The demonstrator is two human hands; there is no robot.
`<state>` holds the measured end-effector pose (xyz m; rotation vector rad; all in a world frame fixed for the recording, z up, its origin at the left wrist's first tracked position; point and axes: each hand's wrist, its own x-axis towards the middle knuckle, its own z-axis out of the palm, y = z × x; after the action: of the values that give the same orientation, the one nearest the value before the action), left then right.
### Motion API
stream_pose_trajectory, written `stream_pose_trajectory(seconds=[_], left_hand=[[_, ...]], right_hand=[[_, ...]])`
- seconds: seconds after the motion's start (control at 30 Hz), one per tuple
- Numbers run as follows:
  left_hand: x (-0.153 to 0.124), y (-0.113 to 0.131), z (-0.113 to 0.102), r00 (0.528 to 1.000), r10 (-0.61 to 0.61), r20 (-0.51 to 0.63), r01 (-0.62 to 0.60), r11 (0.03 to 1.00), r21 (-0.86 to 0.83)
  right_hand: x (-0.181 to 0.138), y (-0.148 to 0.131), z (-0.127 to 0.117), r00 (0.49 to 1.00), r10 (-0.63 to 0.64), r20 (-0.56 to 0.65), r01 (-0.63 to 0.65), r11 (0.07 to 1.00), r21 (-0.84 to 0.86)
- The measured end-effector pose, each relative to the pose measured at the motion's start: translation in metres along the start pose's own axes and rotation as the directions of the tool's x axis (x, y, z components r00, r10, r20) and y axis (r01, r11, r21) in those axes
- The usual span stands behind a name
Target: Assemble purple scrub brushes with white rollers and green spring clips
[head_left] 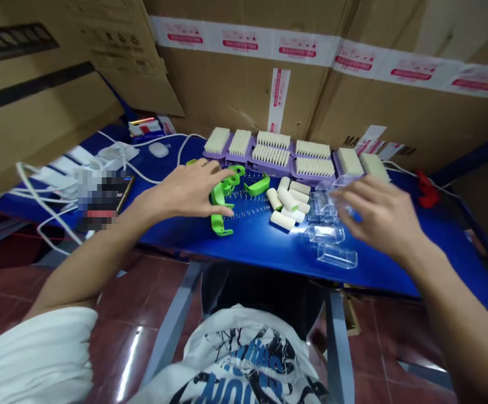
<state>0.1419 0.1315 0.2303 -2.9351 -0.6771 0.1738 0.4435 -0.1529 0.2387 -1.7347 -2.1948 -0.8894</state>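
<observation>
My left hand (193,188) is open, fingers and thumb spread at a cluster of bright green plastic parts (217,221); I cannot tell whether it touches them. Another green part (257,186) lies to the right, among small metal springs (250,212) in rows. Above the right side of the table, my right hand (374,213) is smeared by motion, its fingertips near several clear plastic covers (327,233). Whether anything is in its fingers cannot be made out. Between the hands sits a pile of cream-coloured rollers (287,200), some with green ends.
Purple trays (271,167) of cream ridged pieces line the back of the blue table (227,249), against a cardboard wall (235,84). At left are a phone (124,193), white cables and a power strip (118,151). A red object (427,191) lies at far right.
</observation>
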Motion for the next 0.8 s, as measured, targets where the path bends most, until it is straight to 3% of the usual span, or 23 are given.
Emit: stream_pose_trajectory(seconds=[0.1,0.2,0.33,0.43,0.5,0.53,0.57,0.6,0.67,0.73,0.8], left_hand=[[0.005,0.000,0.006,0.994,0.006,0.108,-0.011,0.999,0.048],[-0.001,-0.009,0.005,0.995,-0.002,0.104,0.002,1.000,0.006],[-0.018,-0.042,-0.022,0.986,-0.005,-0.164,-0.021,0.987,-0.158],[-0.010,-0.058,-0.042,0.919,-0.012,-0.394,-0.099,0.960,-0.262],[0.012,-0.049,-0.043,0.859,-0.056,-0.510,-0.169,0.908,-0.384],[0.026,-0.037,-0.038,0.821,-0.135,-0.555,-0.210,0.833,-0.512],[0.039,-0.021,-0.032,0.800,-0.223,-0.557,-0.264,0.703,-0.660],[0.051,-0.001,-0.024,0.812,-0.248,-0.528,-0.325,0.559,-0.763],[0.068,0.041,-0.007,0.827,-0.227,-0.514,-0.439,0.311,-0.843],[0.078,0.075,0.004,0.814,-0.221,-0.537,-0.475,0.277,-0.835],[0.083,0.088,0.007,0.786,-0.129,-0.605,-0.527,0.371,-0.764]], right_hand=[[0.018,-0.018,0.014,0.983,-0.168,0.068,0.166,0.985,0.038],[0.037,-0.015,0.022,0.977,-0.191,0.092,0.187,0.981,0.054],[0.052,0.005,0.021,0.998,-0.018,0.055,0.009,0.986,0.168],[0.060,0.008,0.020,0.974,0.227,-0.011,-0.207,0.903,0.376],[0.067,0.002,0.024,0.931,0.359,0.068,-0.335,0.765,0.550],[0.071,-0.003,0.027,0.909,0.384,0.161,-0.393,0.662,0.639],[0.076,-0.009,0.031,0.886,0.379,0.267,-0.445,0.537,0.716],[0.079,-0.016,0.035,0.864,0.347,0.365,-0.489,0.402,0.774],[0.083,-0.028,0.043,0.835,0.290,0.467,-0.526,0.176,0.832],[0.082,-0.037,0.053,0.828,0.311,0.466,-0.504,0.049,0.862],[0.074,-0.038,0.062,0.801,0.396,0.448,-0.475,-0.034,0.879]])
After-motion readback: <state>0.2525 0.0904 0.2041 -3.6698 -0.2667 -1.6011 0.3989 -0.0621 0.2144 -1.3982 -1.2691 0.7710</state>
